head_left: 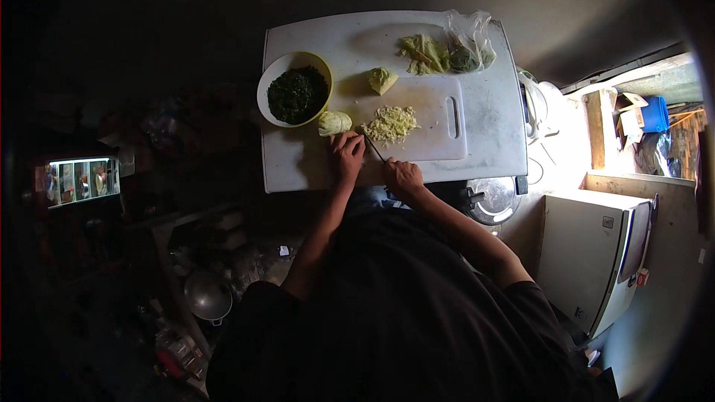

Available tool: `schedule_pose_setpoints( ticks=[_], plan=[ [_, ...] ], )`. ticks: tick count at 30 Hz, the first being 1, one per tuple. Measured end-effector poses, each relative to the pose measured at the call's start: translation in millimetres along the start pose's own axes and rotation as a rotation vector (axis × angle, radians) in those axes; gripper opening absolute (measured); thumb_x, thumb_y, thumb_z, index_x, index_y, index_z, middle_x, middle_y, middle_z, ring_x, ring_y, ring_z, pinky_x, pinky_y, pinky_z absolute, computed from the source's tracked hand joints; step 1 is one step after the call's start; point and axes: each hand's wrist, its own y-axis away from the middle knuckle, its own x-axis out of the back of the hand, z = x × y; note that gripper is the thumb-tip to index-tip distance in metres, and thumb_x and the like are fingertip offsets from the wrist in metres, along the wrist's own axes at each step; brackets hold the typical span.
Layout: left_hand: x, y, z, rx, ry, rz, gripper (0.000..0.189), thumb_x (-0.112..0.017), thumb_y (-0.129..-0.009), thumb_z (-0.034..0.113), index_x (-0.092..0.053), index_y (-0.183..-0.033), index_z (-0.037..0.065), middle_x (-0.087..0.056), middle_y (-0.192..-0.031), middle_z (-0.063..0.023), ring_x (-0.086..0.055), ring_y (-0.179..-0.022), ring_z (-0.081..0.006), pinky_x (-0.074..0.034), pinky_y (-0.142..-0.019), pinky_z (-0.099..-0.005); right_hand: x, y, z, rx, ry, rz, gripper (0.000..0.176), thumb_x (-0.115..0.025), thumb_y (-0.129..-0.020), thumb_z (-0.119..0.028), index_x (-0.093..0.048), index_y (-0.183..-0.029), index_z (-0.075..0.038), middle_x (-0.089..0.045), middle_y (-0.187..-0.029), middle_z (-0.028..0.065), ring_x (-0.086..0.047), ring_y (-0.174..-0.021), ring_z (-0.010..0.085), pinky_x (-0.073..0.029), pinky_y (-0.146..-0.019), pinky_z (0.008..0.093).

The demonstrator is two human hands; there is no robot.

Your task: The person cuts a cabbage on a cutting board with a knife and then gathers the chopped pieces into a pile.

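Observation:
My right hand (404, 176) is wrapped round the handle of a knife (375, 149), whose blade points up and left toward my other hand. With bent fingers, my left hand (348, 150) presses down at the left part of the white cutting board (441, 145); what lies under its fingertips is too small to make out. Just above that hand is a pale green cabbage piece (334, 123). Chopped cabbage (391, 125) is heaped on the board to the right of the blade. A cabbage wedge (382, 80) rests at the board's upper edge.
A bowl of dark chopped greens (297, 94) stands on the white table (491, 123) at the left. Loose leaves (426, 54) and a clear plastic bag (471, 41) lie at the back right. A lidded pot (493, 201) is beside the table's lower right corner.

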Motion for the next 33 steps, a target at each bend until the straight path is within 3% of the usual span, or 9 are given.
schedule_pose_setpoints(
  ticks=[3,5,6,10,14,20,25,33],
  plan=[
    [1.7,-0.1,3.7,-0.004,0.008,0.021,0.009,-0.074,-0.079,0.007,-0.071,-0.087,0.007,-0.064,-0.091,-0.0042,-0.059,-0.089,-0.0300,-0.049,-0.082,-0.0421,22.9,0.4,-7.9,-0.025,-0.007,-0.044,0.021,-0.053,-0.090,-0.023,-0.054,-0.092,-0.002,-0.067,-0.073,0.0148,-0.069,-0.071,0.0355,-0.054,-0.061,0.0466],
    [4.2,-1.3,7.4,0.052,0.040,0.009,0.009,-0.074,-0.080,0.007,-0.073,-0.088,0.006,-0.066,-0.090,-0.0065,-0.062,-0.086,-0.0300,-0.047,-0.092,-0.0443,32.0,0.4,-2.6,-0.030,0.036,-0.210,0.023,-0.054,-0.087,-0.020,-0.054,-0.098,-0.001,-0.066,-0.075,0.0123,-0.068,-0.067,0.0301,-0.053,-0.057,0.0440],
    [6.5,-1.3,8.8,0.079,0.042,-0.022,0.010,-0.074,-0.079,0.006,-0.073,-0.089,0.006,-0.065,-0.090,-0.0065,-0.061,-0.088,-0.0306,-0.048,-0.088,-0.0430,35.3,1.1,-1.9,-0.055,0.063,-0.219,0.020,-0.055,-0.088,-0.023,-0.055,-0.097,-0.004,-0.067,-0.075,0.0126,-0.069,-0.068,0.0299,-0.053,-0.057,0.0437],
    [7.5,-3.2,10.0,0.049,0.059,-0.009,0.009,-0.072,-0.080,0.005,-0.073,-0.089,0.005,-0.066,-0.090,-0.0074,-0.060,-0.090,-0.0318,-0.049,-0.083,-0.0418,56.3,4.2,1.1,-0.023,0.063,-0.106,0.021,-0.054,-0.091,-0.026,-0.057,-0.096,-0.006,-0.068,-0.073,0.0159,-0.070,-0.069,0.0347,-0.054,-0.059,0.0455],
    [2.0,-4.0,9.9,0.033,0.035,-0.025,0.009,-0.071,-0.081,0.006,-0.072,-0.090,0.005,-0.066,-0.091,-0.0070,-0.060,-0.089,-0.0301,-0.049,-0.081,-0.0410,71.8,-2.0,3.2,-0.177,-0.095,-0.112,0.027,-0.051,-0.095,-0.032,-0.058,-0.093,-0.006,-0.066,-0.071,0.0196,-0.067,-0.068,0.0411,-0.053,-0.060,0.0505],
    [-6.5,-11.2,22.7,0.185,0.184,-0.124,0.013,-0.067,-0.087,0.010,-0.071,-0.097,0.003,-0.067,-0.099,-0.0098,-0.062,-0.092,-0.0319,-0.049,-0.084,-0.0413,71.0,1.9,14.8,-0.295,-0.082,0.024,0.032,-0.050,-0.096,-0.034,-0.058,-0.089,-0.003,-0.065,-0.068,0.0200,-0.065,-0.065,0.0425,-0.052,-0.061,0.0530],
    [-17.5,-31.1,32.3,0.022,0.249,-0.153,0.021,-0.065,-0.089,0.014,-0.069,-0.106,0.002,-0.064,-0.111,-0.0106,-0.060,-0.100,-0.0318,-0.049,-0.086,-0.0406,68.5,2.3,13.8,-0.292,-0.040,0.109,0.031,-0.050,-0.096,-0.033,-0.058,-0.088,-0.004,-0.065,-0.068,0.0203,-0.065,-0.064,0.0425,-0.051,-0.060,0.0524],
    [-37.3,-36.2,26.6,-0.124,0.210,-0.189,0.020,-0.067,-0.087,0.011,-0.069,-0.104,0.002,-0.066,-0.106,-0.0079,-0.060,-0.099,-0.0304,-0.050,-0.086,-0.0400,24.2,-0.5,25.2,-0.251,0.034,-0.035,0.022,-0.049,-0.090,-0.020,-0.052,-0.098,0.000,-0.065,-0.072,0.0157,-0.067,-0.064,0.0336,-0.053,-0.059,0.0469]
  ],
)
